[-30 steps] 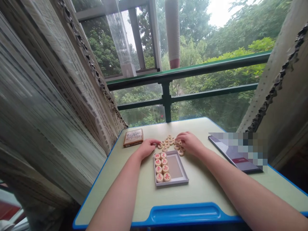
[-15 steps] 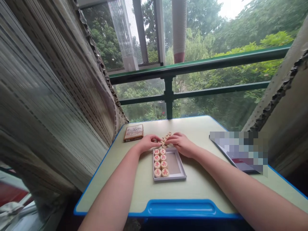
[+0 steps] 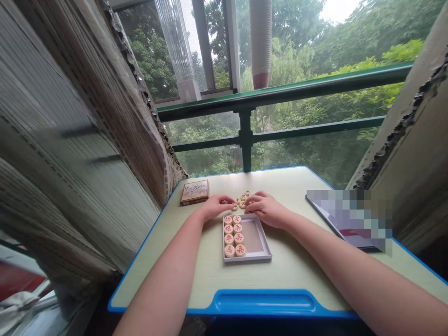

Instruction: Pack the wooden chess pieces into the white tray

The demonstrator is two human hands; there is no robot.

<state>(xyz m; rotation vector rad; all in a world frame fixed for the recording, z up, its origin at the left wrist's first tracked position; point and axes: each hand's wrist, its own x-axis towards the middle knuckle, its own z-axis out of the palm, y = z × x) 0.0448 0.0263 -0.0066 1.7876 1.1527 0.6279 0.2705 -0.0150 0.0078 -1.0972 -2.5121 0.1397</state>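
Observation:
My left hand (image 3: 217, 207) is over the table behind the box tray, its thumb and fingertips closed at the edge of a round wooden Chinese chess piece (image 3: 234, 206). Facing it, my right hand (image 3: 266, 208) has curled fingers on a piece among the loose pile, mostly hidden by the fingertips. Several more loose pieces (image 3: 242, 204) lie between and behind the hands. In front of them sits a shallow white box tray (image 3: 269, 249). Its left side holds two columns of pieces with red characters (image 3: 238, 238), standing face up; its right side shows bare bottom.
A brown patterned box lid (image 3: 194, 191) lies at the table's back left. On the right rests a flat dark-edged object (image 3: 336, 224), partly blurred out. The pale table (image 3: 157, 280) has a blue rim and stands against a green railing (image 3: 280, 99), with curtains on both sides.
My right hand has drawn slightly right, away from my left. A piece near its fingertips behind the tray is no longer in the same spot. More of the loose pieces show between the hands.

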